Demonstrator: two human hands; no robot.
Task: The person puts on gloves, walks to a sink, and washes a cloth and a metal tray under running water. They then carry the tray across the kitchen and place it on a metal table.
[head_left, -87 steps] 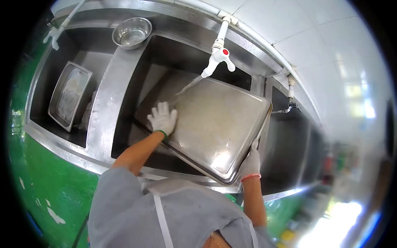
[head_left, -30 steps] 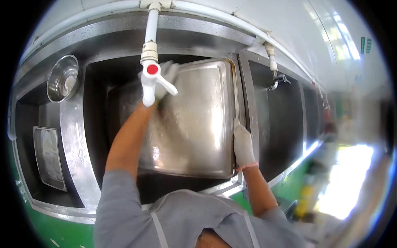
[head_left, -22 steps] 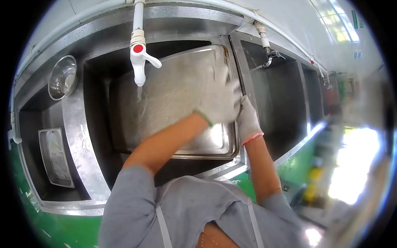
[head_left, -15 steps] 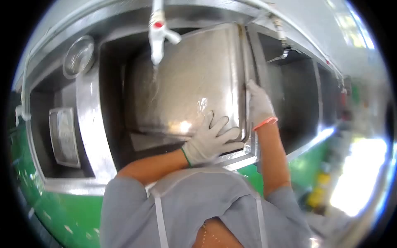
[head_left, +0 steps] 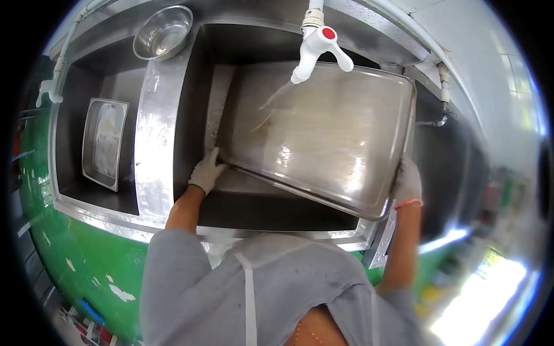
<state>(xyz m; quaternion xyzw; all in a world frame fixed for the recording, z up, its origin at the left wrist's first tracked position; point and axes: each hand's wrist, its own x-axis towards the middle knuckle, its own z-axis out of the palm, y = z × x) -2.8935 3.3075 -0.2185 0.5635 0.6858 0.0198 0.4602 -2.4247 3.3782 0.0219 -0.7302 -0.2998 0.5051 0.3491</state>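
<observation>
A large metal tray (head_left: 323,132) lies slanted across the middle sink, its right side raised over the sink's edge. My left hand (head_left: 206,172), in a pale glove, closes on the tray's lower left corner. At the right edge of the tray is my right hand (head_left: 408,181), gloved too, with an orange band at the wrist; its fingers are partly hidden behind the rim. Water runs from a white tap (head_left: 314,49) with a red button onto the tray's surface.
In the left sink (head_left: 124,69) sits a small rectangular pan (head_left: 105,144). A round metal bowl (head_left: 164,33) stands on the ledge between the sinks at the back. Another sink (head_left: 444,167) lies to the right, with a second tap (head_left: 444,115) above it.
My left hand has gone from lying spread at the tray's near right part to its lower left corner. The tray has turned and its right side is higher. The view has shifted.
</observation>
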